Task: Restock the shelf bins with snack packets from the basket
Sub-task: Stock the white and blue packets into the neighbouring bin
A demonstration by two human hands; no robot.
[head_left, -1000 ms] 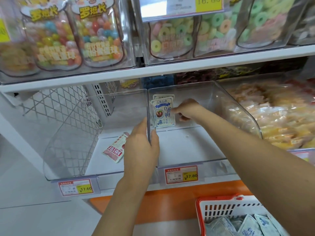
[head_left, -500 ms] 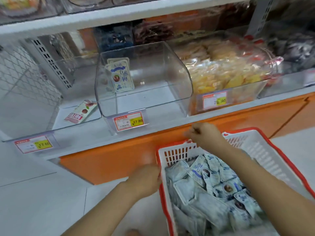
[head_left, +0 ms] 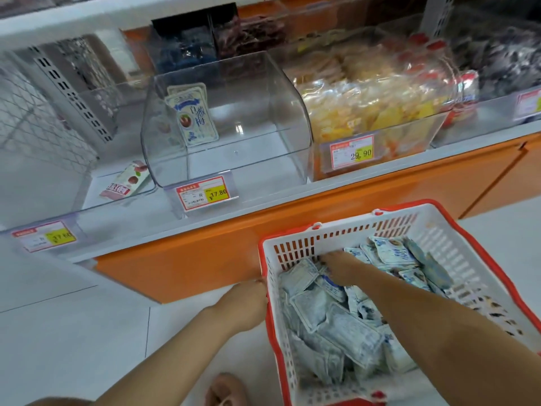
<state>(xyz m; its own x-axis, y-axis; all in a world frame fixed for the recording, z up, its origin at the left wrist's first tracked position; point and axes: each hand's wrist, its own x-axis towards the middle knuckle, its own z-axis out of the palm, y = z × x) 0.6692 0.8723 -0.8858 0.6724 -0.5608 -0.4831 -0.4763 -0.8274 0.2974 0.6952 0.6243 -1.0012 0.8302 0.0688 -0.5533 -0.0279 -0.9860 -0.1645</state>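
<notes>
Pale-blue crinkly foil snack packets [head_left: 345,326] lie heaped in a white slotted plastic basket [head_left: 439,222] with a red rim. Among them sits the right hand [head_left: 341,266], fingers buried, so its grip cannot be told. Curled fingers of the left hand [head_left: 248,300] clasp the basket's left rim. Beyond, a clear curved plastic shelf bin [head_left: 263,118] holds leaning upright packets [head_left: 194,118] at its back left.

Above the orange plinth [head_left: 205,265] I see three red-and-yellow price tags: the 17.80 tag [head_left: 203,193] over its middle, the 29.90 tag [head_left: 352,152] further right, and a blurred tag [head_left: 44,235] past its left end. White floor tiles [head_left: 73,332] lie below it.
</notes>
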